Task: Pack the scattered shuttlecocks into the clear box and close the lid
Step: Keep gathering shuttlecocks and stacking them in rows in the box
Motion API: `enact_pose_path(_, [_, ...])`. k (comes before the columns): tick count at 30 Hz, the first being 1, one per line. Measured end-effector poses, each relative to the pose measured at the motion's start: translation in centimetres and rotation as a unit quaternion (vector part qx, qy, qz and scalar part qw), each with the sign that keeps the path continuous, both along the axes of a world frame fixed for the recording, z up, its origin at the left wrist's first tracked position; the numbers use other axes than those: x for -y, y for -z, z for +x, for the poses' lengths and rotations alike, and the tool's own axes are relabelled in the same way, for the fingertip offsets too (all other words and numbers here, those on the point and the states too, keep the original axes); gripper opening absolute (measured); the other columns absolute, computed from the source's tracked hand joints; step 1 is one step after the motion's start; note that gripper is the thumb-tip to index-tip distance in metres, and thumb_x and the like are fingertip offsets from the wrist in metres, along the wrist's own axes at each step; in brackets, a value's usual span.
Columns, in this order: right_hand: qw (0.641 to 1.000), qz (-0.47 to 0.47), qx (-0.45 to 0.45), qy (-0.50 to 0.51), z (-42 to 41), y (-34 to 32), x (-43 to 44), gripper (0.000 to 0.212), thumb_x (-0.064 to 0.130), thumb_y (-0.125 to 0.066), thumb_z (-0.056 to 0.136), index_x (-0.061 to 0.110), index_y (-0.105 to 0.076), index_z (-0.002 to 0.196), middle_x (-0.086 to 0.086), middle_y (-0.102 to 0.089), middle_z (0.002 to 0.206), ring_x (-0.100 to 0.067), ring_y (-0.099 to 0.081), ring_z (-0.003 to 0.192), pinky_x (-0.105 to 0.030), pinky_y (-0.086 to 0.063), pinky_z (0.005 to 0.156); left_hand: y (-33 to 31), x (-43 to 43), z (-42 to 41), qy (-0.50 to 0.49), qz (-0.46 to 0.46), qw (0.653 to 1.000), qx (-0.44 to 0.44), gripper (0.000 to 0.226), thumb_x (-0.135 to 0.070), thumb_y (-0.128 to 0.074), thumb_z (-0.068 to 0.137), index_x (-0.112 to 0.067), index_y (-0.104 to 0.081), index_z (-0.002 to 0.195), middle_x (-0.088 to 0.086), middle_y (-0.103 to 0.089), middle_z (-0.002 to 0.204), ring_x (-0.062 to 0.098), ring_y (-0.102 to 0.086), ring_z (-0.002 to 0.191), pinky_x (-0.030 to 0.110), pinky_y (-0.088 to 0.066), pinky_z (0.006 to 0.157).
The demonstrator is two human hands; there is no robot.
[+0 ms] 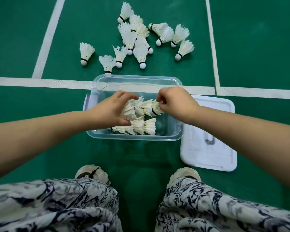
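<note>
Green court floor [249,47], shuttlecocks [137,39] scattered beyond my box [134,137].
Both grips pinch shuttlecocks inside it: left hand [112,111], right hand [176,104]; lid [208,158] beside.

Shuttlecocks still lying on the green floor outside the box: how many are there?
About 14, though the overlapping pile may hide more. Three lie apart at left, nearest one; a tangled cluster sits centre; four fan out right, all beyond the clear box.
</note>
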State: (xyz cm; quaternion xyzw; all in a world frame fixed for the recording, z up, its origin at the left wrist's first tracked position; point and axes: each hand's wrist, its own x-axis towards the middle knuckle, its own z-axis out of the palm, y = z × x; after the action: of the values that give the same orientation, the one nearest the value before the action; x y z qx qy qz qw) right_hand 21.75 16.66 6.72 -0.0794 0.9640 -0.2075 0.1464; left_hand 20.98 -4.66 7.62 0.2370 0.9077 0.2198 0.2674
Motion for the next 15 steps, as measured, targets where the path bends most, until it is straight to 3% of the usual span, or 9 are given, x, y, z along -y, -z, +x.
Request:
enact_pose_path(3, [0.995, 0.071, 0.007, -0.065, -0.2, 0.5, 1.0, 0.027, 0.003, -0.05, 0.081, 0.011, -0.062, 0.104, -0.011, -0.063, 0.107, -0.032, -0.057, 0.101, -0.038, -0.05, 0.082, 0.2, 0.4, 0.1, 0.001, -0.008, 1.0, -0.003, 0.08, -0.02, -0.079, 0.068, -0.024, -0.035, 0.135, 0.005, -0.038, 0.133, 0.02, -0.043, 0.119, 0.022, -0.031, 0.094])
enact_pose_path(7, [0.983, 0.142, 0.014, -0.112, 0.0, 1.2, 1.5, 0.029, -0.002, -0.048, 0.078, 0.007, -0.061, 0.103, -0.013, -0.063, 0.103, -0.033, -0.059, 0.094, -0.03, -0.044, 0.067, 0.4, 0.6, 0.2, 0.003, -0.006, 1.0, -0.004, 0.078, -0.02, -0.078, 0.07, -0.023, -0.035, 0.135, 0.005, -0.039, 0.133, 0.019, -0.042, 0.12, 0.02, -0.029, 0.094])
enact_pose_path(9, [0.985, 0.136, 0.032, -0.105, 0.3, 1.7, 1.4, 0.028, -0.001, -0.05, 0.077, 0.008, -0.063, 0.1, -0.013, -0.064, 0.1, -0.032, -0.059, 0.091, -0.028, -0.041, 0.064, 0.5, 0.7, 0.1, 0.002, -0.003, 1.0, -0.004, 0.078, -0.021, -0.078, 0.07, -0.024, -0.035, 0.135, 0.004, -0.039, 0.134, 0.019, -0.041, 0.121, 0.021, -0.029, 0.095])
enact_pose_path(12, [0.992, 0.095, 0.041, -0.076, 0.4, 2.3, 1.4, 0.025, 0.0, -0.051, 0.076, 0.008, -0.065, 0.095, -0.013, -0.067, 0.095, -0.033, -0.06, 0.09, -0.032, -0.05, 0.072, 0.6, 0.8, -0.1, 0.0, 0.001, 1.0, -0.006, 0.079, -0.021, -0.078, 0.07, -0.024, -0.034, 0.135, 0.003, -0.039, 0.134, 0.018, -0.041, 0.121, 0.02, -0.029, 0.095])
enact_pose_path(15, [0.996, 0.056, 0.054, -0.043, 0.4, 2.4, 1.3, 0.023, 0.003, -0.05, 0.08, 0.009, -0.067, 0.093, -0.01, -0.069, 0.096, -0.029, -0.06, 0.093, -0.032, -0.05, 0.076, 0.7, 1.0, -0.3, -0.002, 0.008, 1.0, -0.007, 0.079, -0.021, -0.078, 0.069, -0.023, -0.034, 0.136, 0.004, -0.039, 0.133, 0.018, -0.041, 0.121, 0.019, -0.028, 0.095])
